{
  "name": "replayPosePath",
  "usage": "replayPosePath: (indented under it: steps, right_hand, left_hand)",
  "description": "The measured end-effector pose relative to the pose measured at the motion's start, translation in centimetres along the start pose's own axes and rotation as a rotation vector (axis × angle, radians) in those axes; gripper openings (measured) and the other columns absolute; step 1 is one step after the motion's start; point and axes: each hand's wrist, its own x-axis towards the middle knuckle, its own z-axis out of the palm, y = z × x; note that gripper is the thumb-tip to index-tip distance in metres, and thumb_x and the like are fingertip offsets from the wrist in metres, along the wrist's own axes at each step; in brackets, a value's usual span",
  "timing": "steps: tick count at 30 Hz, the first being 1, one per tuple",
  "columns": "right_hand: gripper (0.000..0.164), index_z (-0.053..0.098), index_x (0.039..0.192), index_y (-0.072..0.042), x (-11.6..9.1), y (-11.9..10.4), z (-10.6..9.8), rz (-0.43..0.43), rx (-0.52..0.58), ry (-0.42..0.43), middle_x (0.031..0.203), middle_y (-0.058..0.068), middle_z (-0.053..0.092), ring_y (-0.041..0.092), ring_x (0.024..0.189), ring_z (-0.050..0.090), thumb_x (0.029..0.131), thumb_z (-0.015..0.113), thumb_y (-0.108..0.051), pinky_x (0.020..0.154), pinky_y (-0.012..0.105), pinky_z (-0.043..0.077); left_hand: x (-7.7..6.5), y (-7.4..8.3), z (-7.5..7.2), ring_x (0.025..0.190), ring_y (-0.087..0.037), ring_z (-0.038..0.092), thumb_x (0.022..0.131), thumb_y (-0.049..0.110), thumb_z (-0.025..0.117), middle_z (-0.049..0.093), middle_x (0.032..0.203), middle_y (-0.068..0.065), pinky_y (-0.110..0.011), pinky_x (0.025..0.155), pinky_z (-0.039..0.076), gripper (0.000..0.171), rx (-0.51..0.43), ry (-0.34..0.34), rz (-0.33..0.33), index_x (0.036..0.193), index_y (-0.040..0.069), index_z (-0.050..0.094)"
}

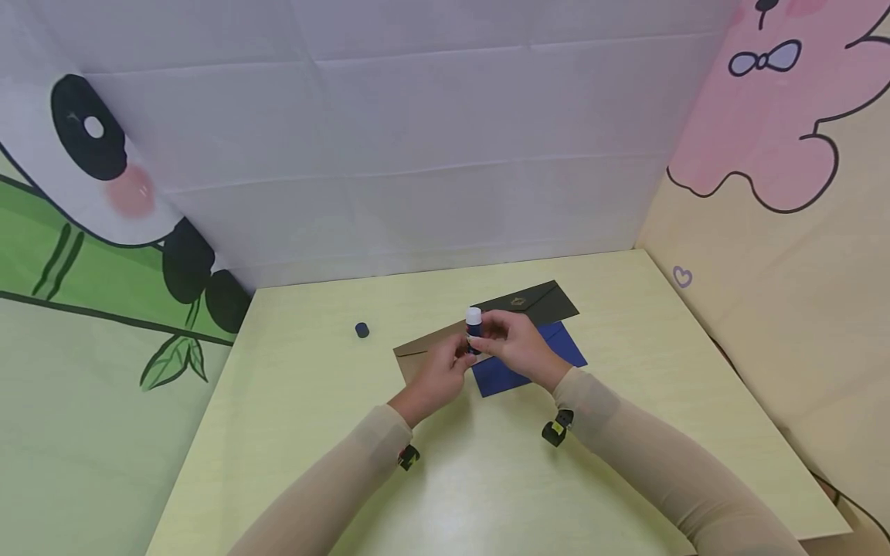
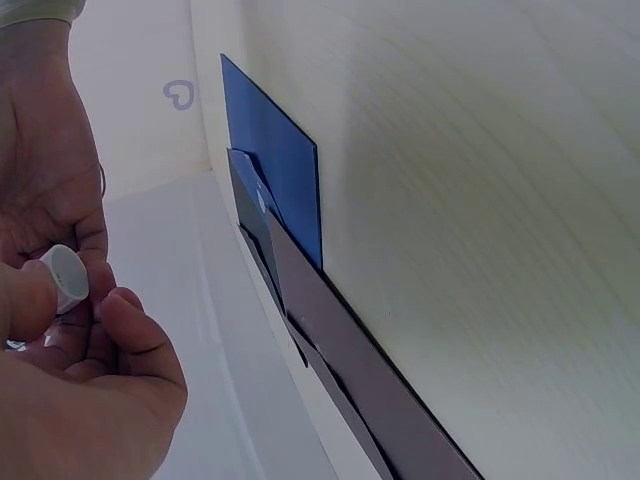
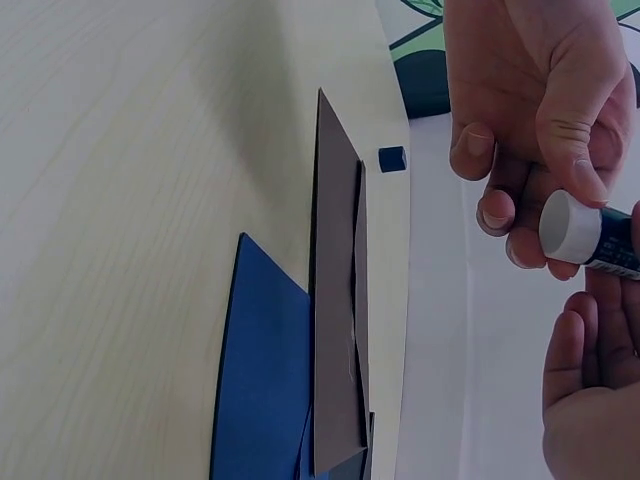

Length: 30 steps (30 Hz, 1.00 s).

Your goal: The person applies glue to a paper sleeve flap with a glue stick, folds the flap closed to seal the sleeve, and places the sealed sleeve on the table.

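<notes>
My right hand (image 1: 518,344) pinches the dark blue body of a glue stick (image 1: 474,327), which stands upright above the envelopes with its white top end showing. Lower down, my left hand (image 1: 436,376) has its thumb and fingers at the stick's white base (image 3: 570,228). Under the hands lie three envelopes: a brown one (image 1: 417,349) to the left, a black one (image 1: 545,303) with a gold emblem at the back, and a blue one (image 1: 497,378) in front. They overlap, and the hands cover part of them.
A small dark blue cap (image 1: 362,330) stands on the pale wooden table (image 1: 292,432), left of the envelopes. A white cloth wall (image 1: 417,208) rises behind the table, with printed cartoon panels on both sides. A dark cable (image 1: 844,498) runs past the right corner.
</notes>
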Motion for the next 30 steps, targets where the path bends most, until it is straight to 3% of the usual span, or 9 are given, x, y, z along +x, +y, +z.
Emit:
replayPosePath:
  steps: [5, 11, 14, 19, 22, 26, 30]
  right_hand:
    - [0.029, 0.078, 0.139, -0.001, 0.08, 0.07, -0.02, 0.004, -0.001, -0.001, 0.121, 0.018, 0.078, 0.023, 0.104, 0.069, 0.112, 0.081, -0.011, 0.094, 0.028, 0.063]
    - [0.028, 0.078, 0.138, 0.000, 0.15, 0.12, -0.15, -0.008, 0.003, 0.001, 0.119, 0.018, 0.078, 0.021, 0.102, 0.070, 0.112, 0.081, -0.009, 0.090, 0.023, 0.062]
    - [0.026, 0.079, 0.135, 0.001, 0.19, 0.16, -0.18, -0.012, 0.017, 0.004, 0.114, 0.016, 0.077, 0.020, 0.098, 0.070, 0.111, 0.082, -0.008, 0.086, 0.024, 0.063]
    - [0.026, 0.079, 0.133, 0.000, 0.21, 0.19, -0.10, 0.008, 0.053, -0.009, 0.108, 0.011, 0.075, 0.020, 0.094, 0.069, 0.109, 0.084, -0.009, 0.082, 0.028, 0.063]
    - [0.027, 0.079, 0.133, -0.001, 0.21, 0.25, -0.01, 0.019, 0.055, -0.012, 0.108, 0.009, 0.074, 0.021, 0.095, 0.067, 0.109, 0.085, -0.011, 0.084, 0.032, 0.063]
    - [0.027, 0.079, 0.134, -0.001, 0.26, 0.49, 0.04, 0.022, 0.049, -0.009, 0.109, 0.009, 0.074, 0.020, 0.096, 0.067, 0.109, 0.085, -0.011, 0.086, 0.035, 0.062]
    - [0.027, 0.079, 0.133, 0.000, 0.30, 0.72, -0.02, 0.012, 0.036, -0.008, 0.109, 0.010, 0.074, 0.021, 0.097, 0.066, 0.109, 0.085, -0.010, 0.085, 0.030, 0.060]
  left_hand:
    - [0.08, -0.05, 0.05, 0.116, -0.035, 0.072, 0.122, 0.006, 0.061, 0.078, 0.129, -0.023, -0.050, 0.104, 0.066, 0.024, 0.003, 0.009, -0.010, 0.142, -0.004, 0.069]
    - [-0.16, -0.11, -0.20, 0.110, -0.029, 0.069, 0.123, 0.014, 0.063, 0.076, 0.125, -0.018, -0.038, 0.094, 0.063, 0.027, 0.014, 0.010, -0.013, 0.146, 0.000, 0.069]
    - [-0.20, -0.40, -0.31, 0.109, -0.024, 0.068, 0.119, 0.021, 0.073, 0.075, 0.124, -0.015, -0.034, 0.090, 0.061, 0.031, 0.018, 0.035, 0.002, 0.144, 0.003, 0.071]
    - [0.08, -0.91, -0.15, 0.104, -0.020, 0.066, 0.105, 0.033, 0.093, 0.077, 0.112, -0.007, -0.031, 0.084, 0.057, 0.033, 0.038, 0.147, 0.019, 0.123, 0.010, 0.078]
    - [0.20, -0.98, -0.02, 0.095, -0.019, 0.064, 0.100, 0.035, 0.098, 0.075, 0.101, -0.005, -0.029, 0.079, 0.054, 0.033, 0.080, 0.190, 0.025, 0.109, 0.012, 0.077]
    - [0.30, -0.89, 0.06, 0.087, -0.017, 0.063, 0.099, 0.033, 0.100, 0.075, 0.094, -0.004, -0.027, 0.072, 0.053, 0.032, 0.122, 0.197, 0.026, 0.102, 0.012, 0.076]
    - [0.46, -0.90, 0.06, 0.082, -0.015, 0.063, 0.100, 0.031, 0.099, 0.076, 0.090, -0.005, -0.025, 0.069, 0.053, 0.031, 0.137, 0.190, 0.030, 0.098, 0.011, 0.077]
